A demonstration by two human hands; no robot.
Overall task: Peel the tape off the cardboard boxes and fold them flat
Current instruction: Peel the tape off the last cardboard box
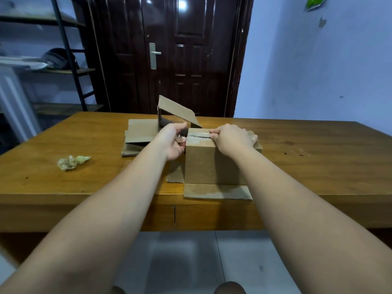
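A brown box (201, 164) stands up in the middle of a wooden table (307, 162), close to the near edge. Its bottom flaps (216, 192) lie spread out flat on the table around it. The top is closed, and a strip of clear tape (198, 136) runs along the top from left to right.

The left hand (172, 143) is at the top left edge of the box. Its thumb reaches over the top and its fingers curl in against the left side, so it holds the box there. The right hand (231, 139) lies on top of the box, back of the hand up. Its fingers (213, 132) are bent and the tips sit on the tape near the middle. I cannot tell if they pinch the tape or just press on it. Both arms reach straight out over the table.

Behind the box on the left lie some flat boxes (140, 132), one on top of the other. On them stands an open box (178, 111) that leans over. Far to the left on the table is a small ball of crumpled tape (71, 162), well apart from the box.

Behind the table is a dark brown door (180, 60). A shelf (70, 71) is on the left and a blue wall (318, 71) is on the right
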